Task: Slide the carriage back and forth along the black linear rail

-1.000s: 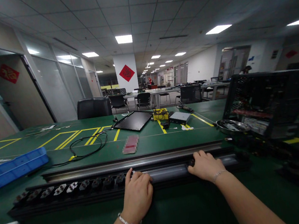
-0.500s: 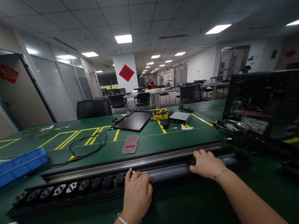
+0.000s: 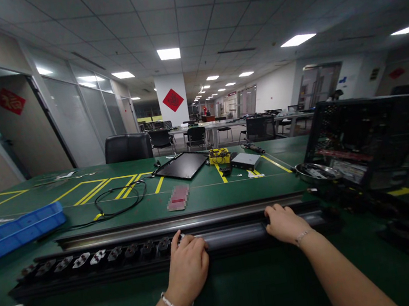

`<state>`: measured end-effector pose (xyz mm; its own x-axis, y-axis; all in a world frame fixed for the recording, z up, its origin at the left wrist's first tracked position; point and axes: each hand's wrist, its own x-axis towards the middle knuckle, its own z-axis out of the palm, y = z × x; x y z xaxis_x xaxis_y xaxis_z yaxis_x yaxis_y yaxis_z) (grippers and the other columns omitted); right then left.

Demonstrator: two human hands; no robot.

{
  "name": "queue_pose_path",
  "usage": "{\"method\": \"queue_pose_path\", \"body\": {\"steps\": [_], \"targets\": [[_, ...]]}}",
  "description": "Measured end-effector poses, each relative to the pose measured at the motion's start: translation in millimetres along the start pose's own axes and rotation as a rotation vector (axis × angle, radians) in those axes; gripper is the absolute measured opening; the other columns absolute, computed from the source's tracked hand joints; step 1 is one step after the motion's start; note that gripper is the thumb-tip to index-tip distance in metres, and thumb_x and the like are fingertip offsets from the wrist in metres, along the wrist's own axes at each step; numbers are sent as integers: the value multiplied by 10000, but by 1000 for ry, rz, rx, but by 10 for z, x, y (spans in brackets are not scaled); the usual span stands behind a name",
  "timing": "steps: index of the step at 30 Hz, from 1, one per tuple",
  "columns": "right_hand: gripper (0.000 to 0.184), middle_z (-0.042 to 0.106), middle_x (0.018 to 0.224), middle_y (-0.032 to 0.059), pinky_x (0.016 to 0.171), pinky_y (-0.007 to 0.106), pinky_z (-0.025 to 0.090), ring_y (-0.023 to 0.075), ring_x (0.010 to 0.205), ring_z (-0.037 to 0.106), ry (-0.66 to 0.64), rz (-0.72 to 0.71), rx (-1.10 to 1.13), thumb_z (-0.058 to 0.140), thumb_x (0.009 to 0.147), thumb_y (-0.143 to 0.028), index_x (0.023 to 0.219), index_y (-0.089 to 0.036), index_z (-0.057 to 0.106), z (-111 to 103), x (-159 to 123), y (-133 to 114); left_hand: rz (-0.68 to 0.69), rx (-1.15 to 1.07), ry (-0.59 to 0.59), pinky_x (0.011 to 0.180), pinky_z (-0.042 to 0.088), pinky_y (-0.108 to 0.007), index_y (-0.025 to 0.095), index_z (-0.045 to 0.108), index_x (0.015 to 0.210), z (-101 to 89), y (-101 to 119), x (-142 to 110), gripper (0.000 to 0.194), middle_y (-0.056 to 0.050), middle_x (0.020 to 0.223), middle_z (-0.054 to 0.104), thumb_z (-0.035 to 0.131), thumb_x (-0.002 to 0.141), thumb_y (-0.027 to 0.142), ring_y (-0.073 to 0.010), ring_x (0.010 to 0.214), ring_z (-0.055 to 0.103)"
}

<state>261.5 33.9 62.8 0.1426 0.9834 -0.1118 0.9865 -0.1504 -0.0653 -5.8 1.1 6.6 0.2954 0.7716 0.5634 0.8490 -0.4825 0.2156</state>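
A long black power-strip housing (image 3: 237,236) lies across the table in front of me, its left part filled with a row of several socket modules (image 3: 98,257). My left hand (image 3: 190,258) is closed at the right end of this row, its fingers around a socket module that they mostly cover. Farther right, my right hand (image 3: 286,224) rests over the housing with its fingers curled down past the far edge. Whatever lies under those fingers is hidden. Between the hands the channel shows a smooth grey inner face. Just behind runs a second long metal rail (image 3: 184,223).
A blue bin (image 3: 21,231) and a black cable (image 3: 123,204) are at left. Farther back lie a dark flat panel (image 3: 181,165), a yellow item (image 3: 219,156) and a grey box (image 3: 245,160). On the right stand a metal bowl (image 3: 316,172) and an open computer case (image 3: 377,141).
My right hand has slid slightly to the right along the housing; the dark piece seen at its fingertips before is now hidden. My left hand has stayed in place.
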Motion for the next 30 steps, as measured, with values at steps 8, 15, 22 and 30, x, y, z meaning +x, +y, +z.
{"method": "queue_pose_path", "body": {"steps": [8,15,22,30], "targets": [[393,514,1201,146,863,401,392,293,1111,482,-1,-7,-8,408,764,-139,1123,-162,565,9,18,13,-9,6,-14,1058,268,-533,241,584,768,7,2,-1,218,8,765,656,403,815,128,-181,858,586],[396,517,1218,132,883,385,397,285,1141,472,0,-19,-3,486,758,-288,1128,-172,567,8,42,95,-6,4,-1,1059,268,-524,240,581,765,11,1,-2,211,6,757,653,406,810,130,-179,850,585],[479,501,1229,151,875,445,401,331,1152,466,-12,84,15,490,742,-417,1149,-173,558,-4,65,149,-13,-9,-6,1065,251,-524,239,584,764,11,5,0,212,9,764,659,408,809,130,-178,848,584],[528,497,1211,168,870,451,402,348,1154,460,-12,82,20,494,730,-443,1164,-147,553,15,83,187,-10,-17,-2,1066,248,-521,238,582,767,14,-7,-8,208,9,759,658,410,810,129,-177,852,585]]}}
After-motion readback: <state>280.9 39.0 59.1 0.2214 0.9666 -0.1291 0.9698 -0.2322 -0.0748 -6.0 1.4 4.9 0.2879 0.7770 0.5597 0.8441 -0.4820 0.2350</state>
